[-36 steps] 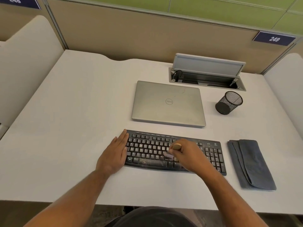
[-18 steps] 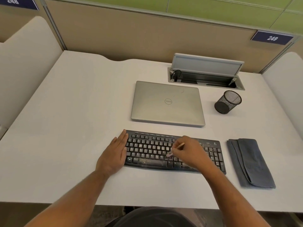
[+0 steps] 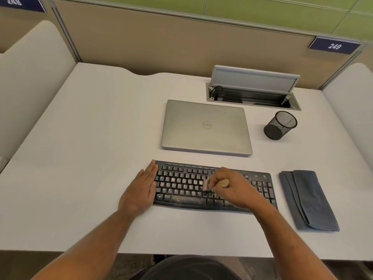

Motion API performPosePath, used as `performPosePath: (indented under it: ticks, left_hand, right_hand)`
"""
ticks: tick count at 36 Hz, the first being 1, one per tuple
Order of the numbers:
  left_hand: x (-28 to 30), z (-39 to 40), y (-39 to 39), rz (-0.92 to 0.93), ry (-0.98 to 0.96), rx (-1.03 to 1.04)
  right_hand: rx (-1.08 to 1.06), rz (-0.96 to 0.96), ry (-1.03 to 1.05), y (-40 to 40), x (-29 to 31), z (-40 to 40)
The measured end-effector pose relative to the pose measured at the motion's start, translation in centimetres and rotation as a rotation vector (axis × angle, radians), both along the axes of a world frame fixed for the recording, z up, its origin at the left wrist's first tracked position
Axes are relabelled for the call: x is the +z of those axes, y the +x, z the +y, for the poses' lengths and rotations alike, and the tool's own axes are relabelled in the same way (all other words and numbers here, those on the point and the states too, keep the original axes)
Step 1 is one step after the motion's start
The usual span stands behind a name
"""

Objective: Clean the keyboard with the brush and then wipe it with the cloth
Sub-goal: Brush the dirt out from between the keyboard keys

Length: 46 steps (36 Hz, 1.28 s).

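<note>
1. A cubicle bay is seen: beige and green partition at the far side, white desk (image 3: 80, 158) filling the view, closed laptop (image 3: 205, 126) far of centre, mesh pen cup (image 3: 280, 125) to its right, an open cable hatch (image 3: 252, 96) behind that.
2. The keyboard (image 3: 181, 184) lies at the near centre of the desk, flat, dust and pale smears visible on the spacebar row. It is judged light and rigid, likely to slide under sideways strokes, so it should be held at an end edge.
3. The cloth (image 3: 308, 201) is folded just right of the keyboard, apart from it, untouched. It is judged soft and limp; best taken by a folded edge.
4. The left hand (image 3: 139, 190) is laid flat, fingers straight, pressed along the keyboard's left end as a brace; nothing is gripped.
5. The right hand (image 3: 232, 188) is curled into a fist round the brush (image 3: 214, 183), over the middle-right keys.
6. The brush's wooden handle end pokes out of the fist to the right, pale bristles out to the left, on or just above the keys; contact cannot be confirmed. It is judged light with soft bristles.
</note>
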<state>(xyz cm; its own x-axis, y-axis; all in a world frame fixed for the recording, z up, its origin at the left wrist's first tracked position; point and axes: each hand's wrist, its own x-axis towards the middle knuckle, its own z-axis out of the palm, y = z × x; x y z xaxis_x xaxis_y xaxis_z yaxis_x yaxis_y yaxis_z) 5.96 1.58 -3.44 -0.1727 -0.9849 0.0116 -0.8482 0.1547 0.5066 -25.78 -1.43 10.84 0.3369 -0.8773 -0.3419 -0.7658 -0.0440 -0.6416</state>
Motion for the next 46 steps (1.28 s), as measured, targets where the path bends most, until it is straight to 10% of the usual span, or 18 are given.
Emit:
performPosePath:
  ticks: [46]
  left_hand:
    - [0.1, 0.1, -0.1, 0.034, 0.011, 0.02]
  right_hand:
    - [-0.215, 0.1, 0.078, 2.1, -0.3, 0.5]
